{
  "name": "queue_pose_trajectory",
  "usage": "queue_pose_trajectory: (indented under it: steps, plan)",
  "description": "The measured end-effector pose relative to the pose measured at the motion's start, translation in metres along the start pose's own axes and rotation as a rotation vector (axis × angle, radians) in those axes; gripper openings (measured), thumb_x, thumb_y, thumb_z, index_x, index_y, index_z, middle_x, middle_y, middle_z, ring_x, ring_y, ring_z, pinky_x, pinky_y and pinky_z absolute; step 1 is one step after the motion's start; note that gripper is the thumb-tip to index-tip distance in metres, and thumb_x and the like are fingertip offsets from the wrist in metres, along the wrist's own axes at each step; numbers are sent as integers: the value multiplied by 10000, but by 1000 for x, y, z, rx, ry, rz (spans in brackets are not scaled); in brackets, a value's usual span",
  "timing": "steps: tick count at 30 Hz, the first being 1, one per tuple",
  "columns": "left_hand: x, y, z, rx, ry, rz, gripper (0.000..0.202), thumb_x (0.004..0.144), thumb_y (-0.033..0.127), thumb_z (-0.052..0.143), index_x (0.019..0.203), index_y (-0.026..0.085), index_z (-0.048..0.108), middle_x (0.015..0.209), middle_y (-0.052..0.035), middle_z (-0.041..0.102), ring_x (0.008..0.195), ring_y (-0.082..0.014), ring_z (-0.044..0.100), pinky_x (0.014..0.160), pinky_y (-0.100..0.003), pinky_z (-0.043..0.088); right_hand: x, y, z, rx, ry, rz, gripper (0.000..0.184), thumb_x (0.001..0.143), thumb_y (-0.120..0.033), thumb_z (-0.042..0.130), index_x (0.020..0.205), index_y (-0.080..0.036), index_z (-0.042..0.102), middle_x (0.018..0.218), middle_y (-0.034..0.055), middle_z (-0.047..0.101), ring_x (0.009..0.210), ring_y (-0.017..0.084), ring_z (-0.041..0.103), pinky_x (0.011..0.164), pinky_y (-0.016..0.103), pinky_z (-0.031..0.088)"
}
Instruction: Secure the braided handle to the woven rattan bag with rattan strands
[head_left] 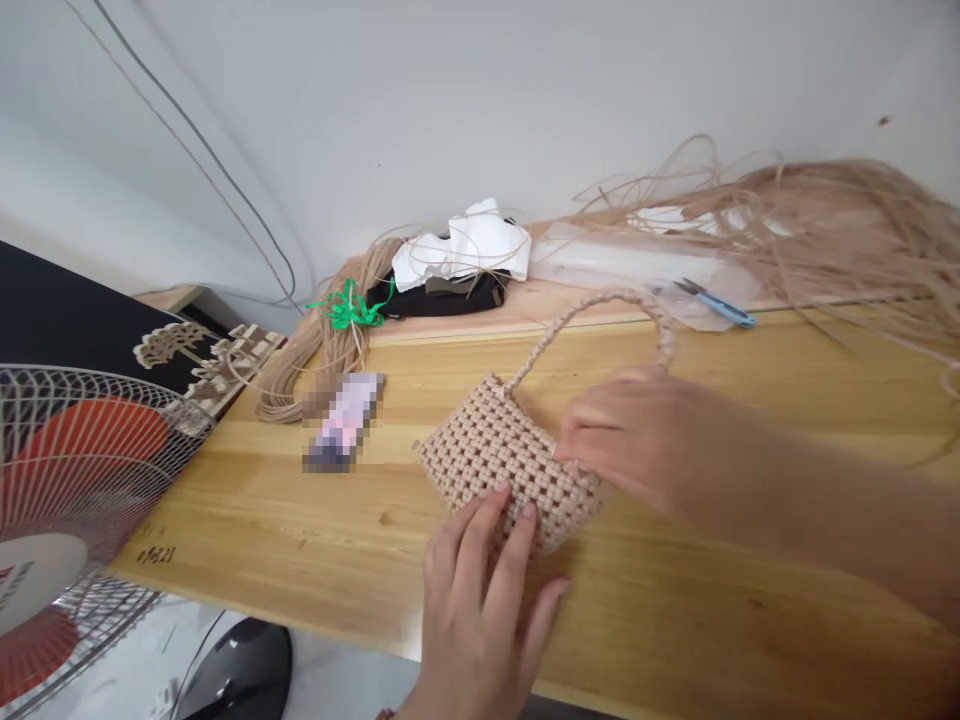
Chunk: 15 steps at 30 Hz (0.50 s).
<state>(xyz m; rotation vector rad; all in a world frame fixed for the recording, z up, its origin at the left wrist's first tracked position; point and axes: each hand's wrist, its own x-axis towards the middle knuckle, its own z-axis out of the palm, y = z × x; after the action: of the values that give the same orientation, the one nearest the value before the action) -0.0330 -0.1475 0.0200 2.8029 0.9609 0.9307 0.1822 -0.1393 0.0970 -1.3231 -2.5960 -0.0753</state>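
A small beige woven bag (487, 440) lies on the wooden table, its braided handle (559, 325) arching away toward the wall. My left hand (487, 590) rests on the near edge of the bag, fingers stretched and apart, fingertips touching the weave. At the bag's right side, my right hand (622, 430) is closed, thumb and fingers pressed together by the upper right edge. What those fingers pinch is hidden, and the hand is slightly blurred.
Blue thread snips (724, 305) lie behind on a clear plastic bag (622, 260). Loose beige strands (840, 220) heap at the back right. A coil tied with green ribbon (352, 305), white paper (480, 245) and a pixelated phone-like object (345, 420) sit further left. A fan (82, 500) stands at the table's left edge.
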Motion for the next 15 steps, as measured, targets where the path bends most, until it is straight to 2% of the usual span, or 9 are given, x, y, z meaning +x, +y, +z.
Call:
queue_pose_trajectory:
  steps: [3,6,9,12,13,15]
  plan:
    - [0,1,2,24,22,-19,446,749,187,621,1173,140,491,1204,-157,473,1077,-267,448,859,-416,413,19,9,-15,-62,-179,-70,173,719,-42,525,706,-206,580,694,13,570,621,192,519,568,336,364]
    - [-2,3,4,38,53,-33,439,751,188,615,1171,147,495,1174,-157,481,1019,-258,470,825,-408,419,29,10,-24,-125,-210,-102,178,702,-42,560,673,-218,553,656,-7,540,573,178,491,548,331,340]
    - [0,3,1,1,58,-44,364,758,198,608,1111,154,531,1122,-142,509,957,-239,492,794,-390,415,31,7,-28,-150,-121,-144,162,650,-83,644,688,-221,567,691,-12,553,654,187,496,640,359,367]
    - [17,-4,-8,-52,65,-30,276,768,206,597,1036,158,551,1033,-108,555,917,-211,508,786,-361,402,29,1,-29,-173,5,-187,113,686,-106,628,664,-208,583,722,8,580,794,215,503,827,414,359]
    - [26,-9,-12,-53,70,-14,294,770,227,597,1050,158,542,1039,-106,556,946,-215,502,814,-368,390,29,-1,-28,-186,50,-198,120,714,-98,599,652,-201,589,722,14,589,824,218,506,886,426,338]
    - [50,-20,-17,-50,24,50,436,773,335,589,1150,147,477,1174,-135,496,1104,-253,430,919,-412,337,27,-7,-26,-210,132,-223,187,768,-86,529,631,-191,601,708,20,606,843,215,521,970,435,296]
